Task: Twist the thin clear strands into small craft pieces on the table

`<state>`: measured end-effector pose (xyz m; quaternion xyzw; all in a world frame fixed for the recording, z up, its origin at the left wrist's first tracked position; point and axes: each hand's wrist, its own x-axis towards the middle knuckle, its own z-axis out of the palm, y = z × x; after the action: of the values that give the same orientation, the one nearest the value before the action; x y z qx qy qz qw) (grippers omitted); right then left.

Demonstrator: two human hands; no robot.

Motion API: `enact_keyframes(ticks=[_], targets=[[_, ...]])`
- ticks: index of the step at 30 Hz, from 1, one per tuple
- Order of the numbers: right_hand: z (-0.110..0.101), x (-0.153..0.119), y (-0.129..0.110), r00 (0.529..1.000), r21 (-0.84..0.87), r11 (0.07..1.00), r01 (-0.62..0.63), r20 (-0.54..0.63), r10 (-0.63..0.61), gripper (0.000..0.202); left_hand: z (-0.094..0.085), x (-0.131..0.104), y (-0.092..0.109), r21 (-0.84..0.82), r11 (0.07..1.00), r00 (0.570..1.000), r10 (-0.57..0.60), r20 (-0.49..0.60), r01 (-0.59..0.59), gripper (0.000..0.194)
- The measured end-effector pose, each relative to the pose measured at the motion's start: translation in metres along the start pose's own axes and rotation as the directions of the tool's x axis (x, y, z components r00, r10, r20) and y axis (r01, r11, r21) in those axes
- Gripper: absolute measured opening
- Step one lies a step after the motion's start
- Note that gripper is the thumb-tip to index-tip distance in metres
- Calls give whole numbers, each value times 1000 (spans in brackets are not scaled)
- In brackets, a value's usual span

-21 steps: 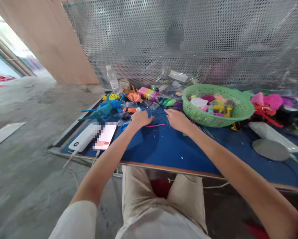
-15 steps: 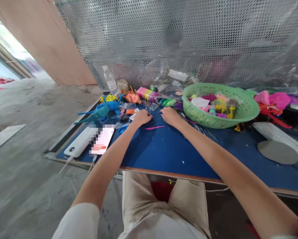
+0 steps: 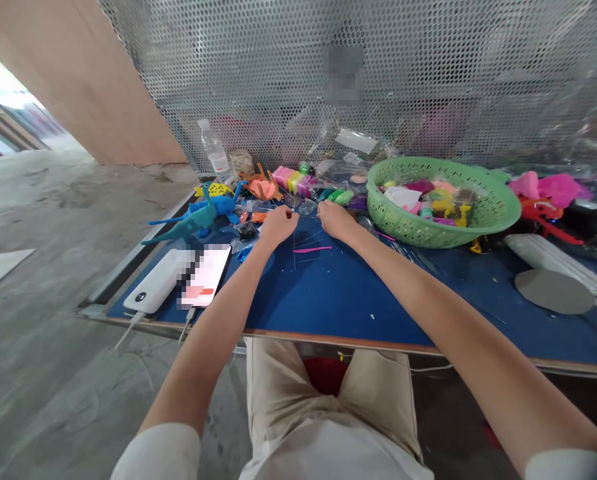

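One blue tabletop (image 3: 323, 300), brown front edge (image 3: 323, 337) just past the lap. Widest bare stretch runs from that edge up toward the hands, small white scrap (image 3: 372, 317) on it. Left side is taken by a white power bank (image 3: 151, 287) and a phone (image 3: 221, 260), cables at the front edge; grey disc (image 3: 553, 291) sits well to the right.

Both forearms angle forward and inward. Pink tool (image 3: 312, 249) lies flat between them, on the body side of the fingers, apart from both hands. Thin pale strands (image 3: 294, 260) near it.

Left hand (image 3: 277, 225) back up, fingers curled in toward the right; right hand (image 3: 336, 220) back up too, fingers bent, small gap between the two. Can't tell if either set pinches anything, tips too small to read.

Green basket (image 3: 446, 235) just right of the right hand limits sideways room there. Teal toy (image 3: 196, 223) left of the left hand, orange toy (image 3: 263, 189) beyond it, mesh panel (image 3: 258, 73) closing off the back
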<state>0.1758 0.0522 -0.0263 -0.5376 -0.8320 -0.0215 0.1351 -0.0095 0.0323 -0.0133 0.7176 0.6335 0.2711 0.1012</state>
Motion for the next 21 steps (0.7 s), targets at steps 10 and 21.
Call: enact_keyframes(ticks=[10, 21], targets=[[-29, 14, 7, 879, 508, 850, -142, -330, 344, 13, -9, -4, 10, -6, 1000, 996, -18, -85, 18, 17], [-58, -49, 6, 942, 732, 676, -80, -166, 291, 12, 0, 4, 0, -143, 989, 997, 19, -79, -30, 16]])
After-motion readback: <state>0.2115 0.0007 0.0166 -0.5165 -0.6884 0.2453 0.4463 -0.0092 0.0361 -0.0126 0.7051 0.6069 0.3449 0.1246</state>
